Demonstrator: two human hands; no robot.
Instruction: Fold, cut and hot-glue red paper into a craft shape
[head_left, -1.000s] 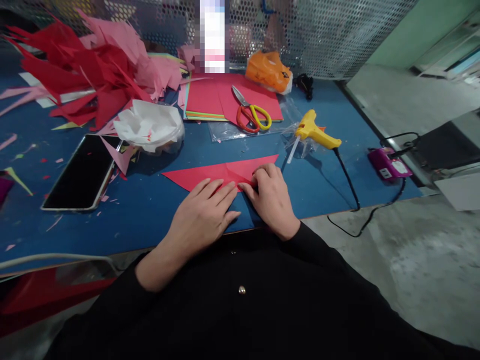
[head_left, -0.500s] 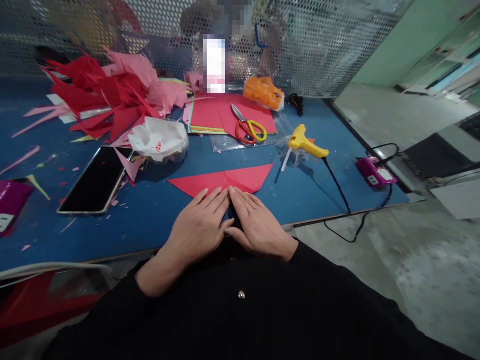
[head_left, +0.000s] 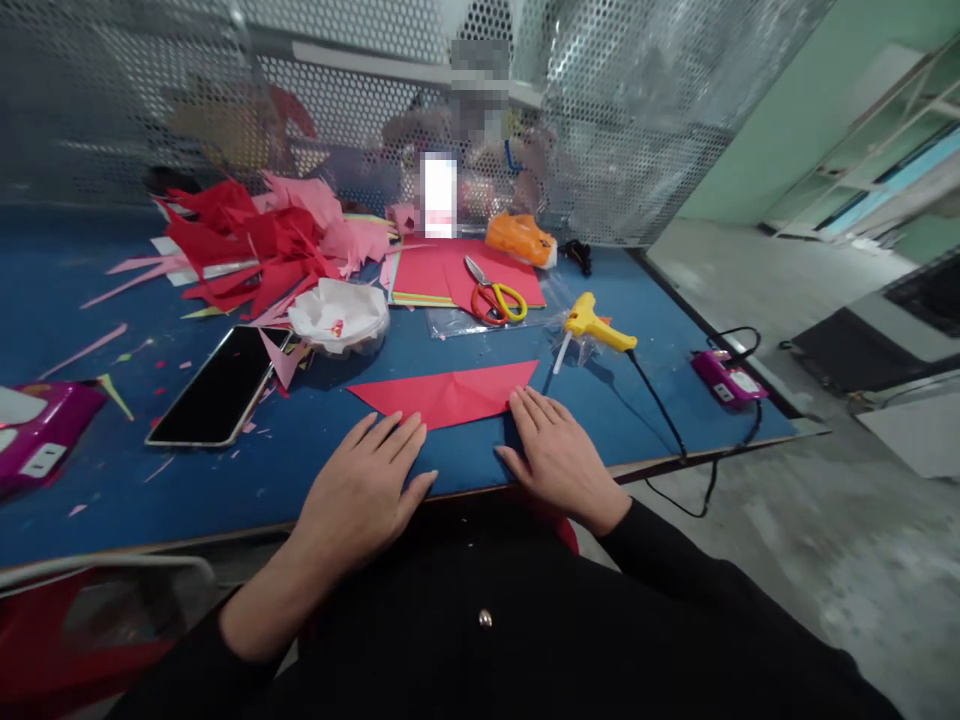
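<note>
A folded piece of red paper [head_left: 457, 393] lies flat on the blue table near its front edge, with a long straight far side and pointed ends. My left hand [head_left: 367, 485] rests with outstretched fingers on its near left edge. At its right end, the fingertips of my right hand [head_left: 559, 450] press on the paper, with the thumb held apart. Beyond the paper lie scissors [head_left: 495, 295] with one red and one yellow handle, on a stack of coloured paper [head_left: 420, 270]. A yellow glue gun [head_left: 596, 325] rests to the right.
A heap of red and pink paper scraps [head_left: 255, 240] is at the back left, beside a white paper-lined bowl [head_left: 341, 315]. A phone [head_left: 217, 390] lies at left. Purple power strips [head_left: 727, 378] sit at both sides, and the glue gun's cord [head_left: 660, 405] crosses the right edge.
My hands have moved apart along the red paper's near edge, the left to the left and the right to the right. The camera view has tilted up a little.
</note>
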